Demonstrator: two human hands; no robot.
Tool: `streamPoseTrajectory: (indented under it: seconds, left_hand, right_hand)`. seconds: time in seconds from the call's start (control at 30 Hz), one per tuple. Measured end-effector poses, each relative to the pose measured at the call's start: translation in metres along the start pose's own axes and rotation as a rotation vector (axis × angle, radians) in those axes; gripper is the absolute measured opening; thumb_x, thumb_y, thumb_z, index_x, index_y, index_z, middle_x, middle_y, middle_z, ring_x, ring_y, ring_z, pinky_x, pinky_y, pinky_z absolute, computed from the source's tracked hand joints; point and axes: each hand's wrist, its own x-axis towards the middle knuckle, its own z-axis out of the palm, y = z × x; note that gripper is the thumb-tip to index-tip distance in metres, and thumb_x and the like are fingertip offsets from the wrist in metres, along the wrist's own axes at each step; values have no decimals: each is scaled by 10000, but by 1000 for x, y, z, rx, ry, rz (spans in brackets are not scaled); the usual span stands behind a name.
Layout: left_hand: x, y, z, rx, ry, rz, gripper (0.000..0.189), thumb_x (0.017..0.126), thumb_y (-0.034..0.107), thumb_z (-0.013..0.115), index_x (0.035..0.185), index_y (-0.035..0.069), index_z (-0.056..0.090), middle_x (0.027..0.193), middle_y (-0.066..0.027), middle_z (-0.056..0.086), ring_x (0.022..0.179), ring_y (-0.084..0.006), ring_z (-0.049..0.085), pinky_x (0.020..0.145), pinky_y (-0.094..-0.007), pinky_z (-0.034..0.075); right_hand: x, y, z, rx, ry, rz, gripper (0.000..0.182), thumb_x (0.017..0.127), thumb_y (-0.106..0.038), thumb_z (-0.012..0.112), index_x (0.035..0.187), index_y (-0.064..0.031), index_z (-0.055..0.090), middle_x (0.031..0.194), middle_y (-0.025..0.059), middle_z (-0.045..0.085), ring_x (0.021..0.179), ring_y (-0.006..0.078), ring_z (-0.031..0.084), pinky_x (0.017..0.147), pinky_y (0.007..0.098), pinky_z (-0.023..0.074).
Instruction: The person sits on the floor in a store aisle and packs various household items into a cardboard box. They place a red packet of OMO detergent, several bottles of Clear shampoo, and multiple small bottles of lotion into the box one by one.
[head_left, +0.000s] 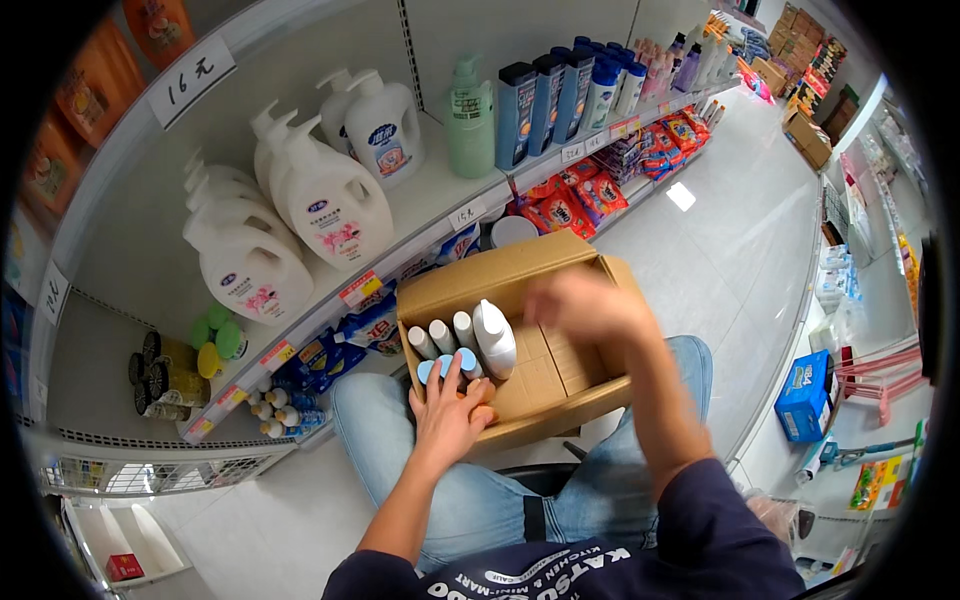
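An open cardboard carton (517, 259) rests across my lap, with bottles gathered in its left part. My left hand (446, 424) reaches over its near left side, fingers spread among light-blue-capped bottles (471, 364). Its thumb and index finger touch orange-topped items (480, 390); whether they grip them is unclear. Behind stand white-capped bottles (441, 337), beside a larger white bottle (495, 341) with a tapered top. Motion blur covers my right hand (585, 304), which is over the carton's right half. I cannot make out anything in its fingers. Bare cardboard shows on part of the carton's floor.
Close on the left is a store shelf (420, 217) with white pump jugs (341, 202), a green pump bottle (471, 124) and blue shampoo bottles (517, 112). Detergent bags (562, 210) lie below. A blue package (805, 397) stands on the right-hand shelving.
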Motion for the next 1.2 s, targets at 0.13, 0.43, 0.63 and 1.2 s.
streamPoseTrajectory:
  seconds: [0.13, 0.43, 0.63, 1.2]
  left_hand:
    - [8, 5, 4, 3, 9, 58, 439, 832, 405, 704, 1245, 254, 706, 1608, -127, 303, 1477, -373, 237, 1076, -695, 200]
    - [4, 3, 5, -4, 10, 38, 466, 829, 393, 713, 1279, 277, 684, 1616, -111, 298, 1484, -366, 227, 1064, -710, 219]
    - [4, 1, 7, 2, 11, 42, 483, 805, 400, 733, 1271, 282, 689, 1612, -126, 306, 1475, -378, 245, 1071, -677, 212]
    - [6, 4, 2, 20, -14, 35, 487, 825, 396, 702, 1296, 277, 674, 1626, -81, 271, 1481, -355, 228, 1051, -734, 247]
  right_hand:
    - [59, 16, -130, -335, 1116, -186, 442, 815, 17, 568, 1256, -19, 570, 1234, 223, 609, 1077, 413, 611, 878, 448, 514]
    - [143, 41, -179, -736, 695, 23, 717, 786, 114, 561, 1458, -101, 436, 1374, 178, 495, 1059, 420, 638, 859, 475, 547]
    - [123, 58, -177, -763, 686, -91, 506, 805, 36, 621, 1294, -40, 519, 1233, 194, 573, 985, 412, 666, 781, 491, 565]
    - [174, 72, -185, -583, 774, -101, 632, 813, -4, 519, 1439, -19, 435, 1427, 258, 477, 1199, 452, 571, 983, 491, 498]
